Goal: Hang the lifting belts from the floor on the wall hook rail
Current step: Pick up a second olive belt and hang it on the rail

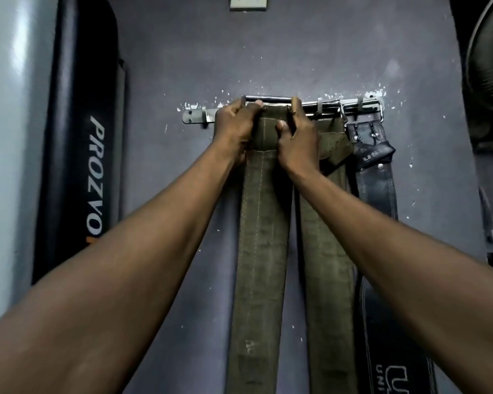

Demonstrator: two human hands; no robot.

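Observation:
A metal hook rail (195, 115) is screwed to the grey wall at chest height. Both my hands hold the buckle end of an olive canvas lifting belt (261, 251) up against the rail. My left hand (235, 126) grips its left edge and my right hand (298, 139) grips its right edge, the steel buckle bar showing above my fingers. A second olive belt (329, 265) hangs from the rail just to the right. A black leather belt (377, 191) hangs further right, its lower part printed with white letters.
A tall black padded bag (83, 137) with white lettering leans on the wall to the left. A fan (490, 58) sits at the upper right edge. A wall switch plate (248, 2) is above the rail. Dark gear lies at the right edge.

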